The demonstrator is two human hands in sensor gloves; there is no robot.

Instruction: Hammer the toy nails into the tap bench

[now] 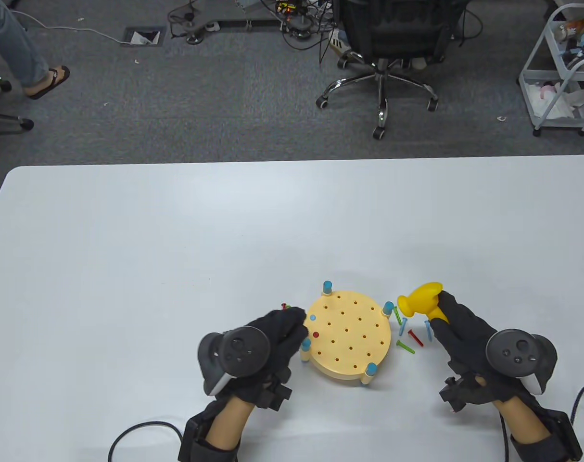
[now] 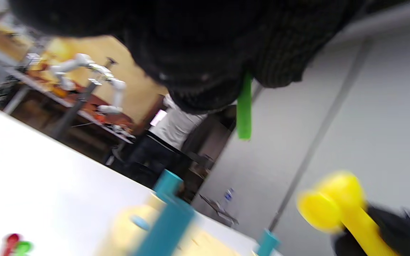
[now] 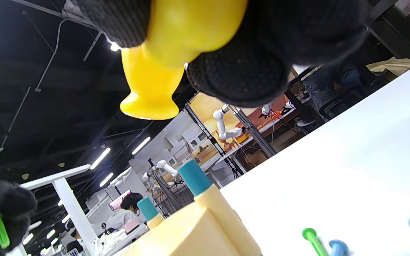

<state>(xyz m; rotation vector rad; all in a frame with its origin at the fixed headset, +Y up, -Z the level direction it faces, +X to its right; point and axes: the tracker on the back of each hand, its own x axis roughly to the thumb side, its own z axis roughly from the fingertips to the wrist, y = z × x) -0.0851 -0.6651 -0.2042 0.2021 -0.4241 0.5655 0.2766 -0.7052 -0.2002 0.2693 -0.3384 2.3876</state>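
Observation:
The round wooden tap bench [image 1: 348, 337] stands near the table's front, with blue-capped posts at its rim and many holes. A blue nail head [image 1: 313, 317] and a red nail head [image 1: 315, 334] sit in its left side. My left hand [image 1: 285, 332] is at the bench's left edge and pinches a green nail [image 2: 244, 110], which points down; it also shows in the right wrist view [image 3: 1, 233]. My right hand [image 1: 458, 327] grips the yellow toy hammer [image 1: 422, 301] just right of the bench, its head raised above the loose nails.
Several loose green, blue and red nails [image 1: 407, 332] lie between the bench and my right hand. A red and a green nail [image 1: 285, 306] lie left of the bench. An office chair [image 1: 378, 72] and a cart [image 1: 561, 72] stand beyond the table.

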